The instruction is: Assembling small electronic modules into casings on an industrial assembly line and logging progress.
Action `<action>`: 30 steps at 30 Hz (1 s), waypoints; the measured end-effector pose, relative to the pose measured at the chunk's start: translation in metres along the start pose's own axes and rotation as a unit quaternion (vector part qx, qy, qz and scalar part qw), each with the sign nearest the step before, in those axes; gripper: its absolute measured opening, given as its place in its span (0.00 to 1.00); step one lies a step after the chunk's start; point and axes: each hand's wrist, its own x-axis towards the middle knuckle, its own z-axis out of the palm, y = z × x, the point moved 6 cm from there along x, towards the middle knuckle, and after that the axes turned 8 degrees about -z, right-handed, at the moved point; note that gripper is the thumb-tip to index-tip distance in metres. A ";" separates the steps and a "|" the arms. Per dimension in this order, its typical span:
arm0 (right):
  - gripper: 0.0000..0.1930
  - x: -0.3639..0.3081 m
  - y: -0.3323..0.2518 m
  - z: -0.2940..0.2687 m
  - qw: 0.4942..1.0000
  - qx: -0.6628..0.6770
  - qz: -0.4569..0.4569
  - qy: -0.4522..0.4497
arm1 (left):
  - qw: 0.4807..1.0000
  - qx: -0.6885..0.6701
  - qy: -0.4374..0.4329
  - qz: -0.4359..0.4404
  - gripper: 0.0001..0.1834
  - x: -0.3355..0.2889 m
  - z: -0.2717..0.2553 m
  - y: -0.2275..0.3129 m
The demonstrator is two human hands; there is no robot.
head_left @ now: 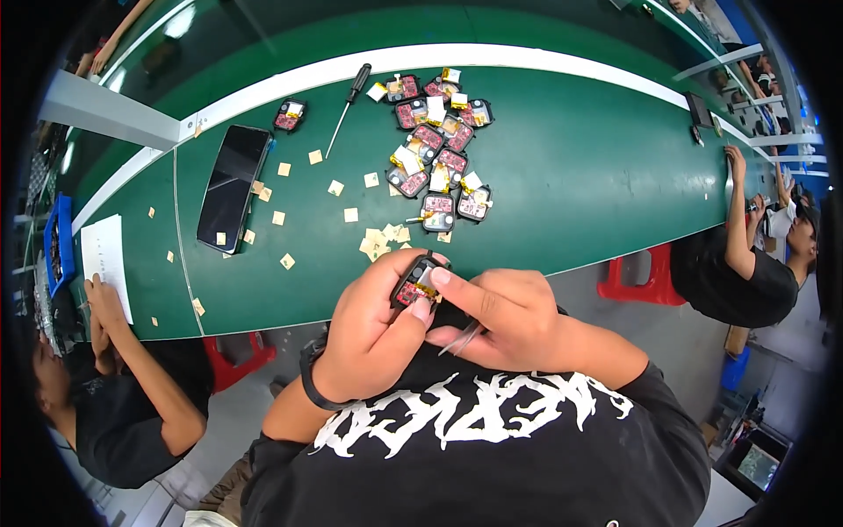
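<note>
Where hands (373,312) meet, black-cased device (402,285), red circuit board (407,297), silvery battery (428,278)

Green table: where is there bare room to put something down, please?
Widest: right of the open devices, toward the co-worker's hand at far right. Smaller: between devices and screwdriver. Crowded: left-centre, with phone and scattered pale squares.

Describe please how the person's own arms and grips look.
Short black fabric sleeves leave both forearms bare. A narrow black band circles the left wrist; the right wrist shows none. The left grip and right grip wear no gloves.
</note>
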 end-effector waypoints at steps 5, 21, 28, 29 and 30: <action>0.31 0.002 -0.004 -0.001 0.999 0.035 -0.008 0.005 | 0.998 0.014 -0.054 0.012 0.21 -0.006 -0.003 0.013; 0.23 0.009 -0.015 -0.006 0.994 0.001 -0.082 0.071 | 0.994 -0.033 -0.106 -0.023 0.31 -0.009 -0.003 0.022; 0.17 0.017 -0.004 -0.003 0.998 0.040 -0.040 0.016 | 0.986 0.116 0.002 0.120 0.22 -0.006 -0.018 0.018; 0.16 0.013 0.002 -0.008 0.999 0.027 -0.038 0.015 | 0.983 0.132 0.041 0.120 0.21 -0.006 -0.025 0.016; 0.15 0.008 0.012 -0.013 1.000 -0.014 -0.010 0.008 | 0.981 0.145 0.063 0.112 0.21 -0.009 -0.038 0.011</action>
